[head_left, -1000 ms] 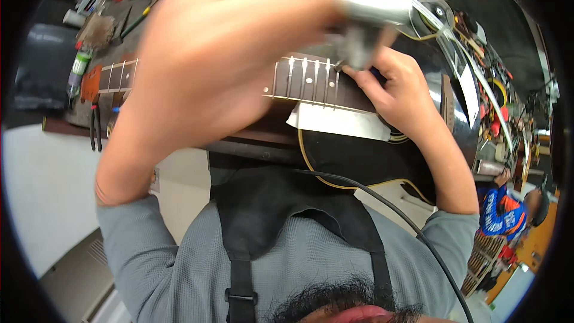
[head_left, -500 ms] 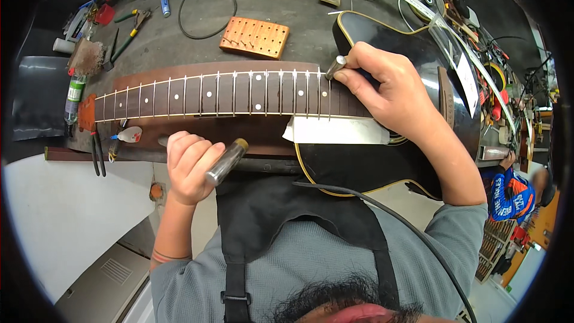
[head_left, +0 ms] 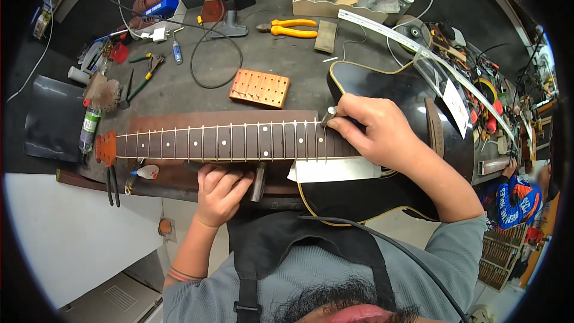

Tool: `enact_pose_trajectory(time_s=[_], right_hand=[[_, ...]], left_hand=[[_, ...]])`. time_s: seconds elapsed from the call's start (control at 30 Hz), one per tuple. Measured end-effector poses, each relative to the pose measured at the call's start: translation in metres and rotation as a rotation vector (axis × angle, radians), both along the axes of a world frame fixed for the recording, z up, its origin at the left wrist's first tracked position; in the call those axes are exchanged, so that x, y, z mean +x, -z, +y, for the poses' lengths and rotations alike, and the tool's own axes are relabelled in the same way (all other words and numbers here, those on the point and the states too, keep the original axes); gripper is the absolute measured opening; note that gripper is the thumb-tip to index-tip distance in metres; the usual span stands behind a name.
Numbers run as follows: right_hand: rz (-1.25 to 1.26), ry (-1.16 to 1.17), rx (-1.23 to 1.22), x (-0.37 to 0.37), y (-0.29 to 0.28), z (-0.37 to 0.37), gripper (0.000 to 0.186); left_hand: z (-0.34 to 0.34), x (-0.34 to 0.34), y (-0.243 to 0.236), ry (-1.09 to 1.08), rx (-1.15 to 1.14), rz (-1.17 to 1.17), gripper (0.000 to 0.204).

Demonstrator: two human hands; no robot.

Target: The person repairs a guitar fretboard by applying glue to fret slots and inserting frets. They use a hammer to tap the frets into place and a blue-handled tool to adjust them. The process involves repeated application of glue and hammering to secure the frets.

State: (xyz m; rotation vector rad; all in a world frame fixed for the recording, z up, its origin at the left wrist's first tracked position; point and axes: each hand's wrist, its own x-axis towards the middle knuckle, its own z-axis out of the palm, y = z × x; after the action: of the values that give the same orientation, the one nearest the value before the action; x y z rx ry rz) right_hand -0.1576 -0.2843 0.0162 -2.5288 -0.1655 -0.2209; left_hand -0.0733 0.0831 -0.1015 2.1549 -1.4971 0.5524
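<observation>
A guitar lies across the bench, its dark fretboard (head_left: 221, 142) lined with metal frets and its black body (head_left: 353, 194) to the right. My right hand (head_left: 376, 128) pinches a short metal cylinder (head_left: 329, 116) over the fretboard's far edge, by the last frets near the body. My left hand (head_left: 223, 194) is closed round a hammer, whose cylindrical metal head (head_left: 259, 184) hangs beside the neck's near edge. The fingers hide most of its handle. A white strip (head_left: 338, 170) covers the body under the fretboard's end.
Beyond the neck sits an orange drilled block (head_left: 259, 88) holding thin pieces. Yellow-handled pliers (head_left: 290, 28), green-handled pliers (head_left: 146, 76) and a long metal ruler (head_left: 418, 48) lie farther back. A small glue bottle (head_left: 145, 171) is near the headstock (head_left: 106, 148). A co-worker (head_left: 519, 200) is at far right.
My left hand has brought the hammer close to the neck, its head turned more upright. My right hand keeps the metal cylinder at the same frets. The view has tilted, showing more of the bench's back.
</observation>
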Motion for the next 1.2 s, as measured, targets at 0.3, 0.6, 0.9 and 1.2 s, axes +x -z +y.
enact_pose_trajectory(time_s=[0.3, 0.6, 0.9, 1.2], right_hand=[[0.024, 0.012, -0.001, 0.0, -0.002, 0.002, 0.023], [-0.026, 0.015, 0.042, 0.002, 0.002, 0.005, 0.024], [0.007, 0.031, 0.064, 0.004, 0.003, 0.008, 0.021], [0.012, 0.045, 0.082, 0.003, 0.002, 0.009, 0.02]], left_hand=[[0.001, -0.001, 0.002, -0.066, -0.033, 0.053, 0.032], [0.003, -0.002, 0.009, -0.093, -0.066, 0.059, 0.029], [0.005, -0.003, 0.014, -0.104, -0.06, 0.055, 0.033], [0.001, -0.001, 0.011, -0.099, -0.054, 0.042, 0.035]])
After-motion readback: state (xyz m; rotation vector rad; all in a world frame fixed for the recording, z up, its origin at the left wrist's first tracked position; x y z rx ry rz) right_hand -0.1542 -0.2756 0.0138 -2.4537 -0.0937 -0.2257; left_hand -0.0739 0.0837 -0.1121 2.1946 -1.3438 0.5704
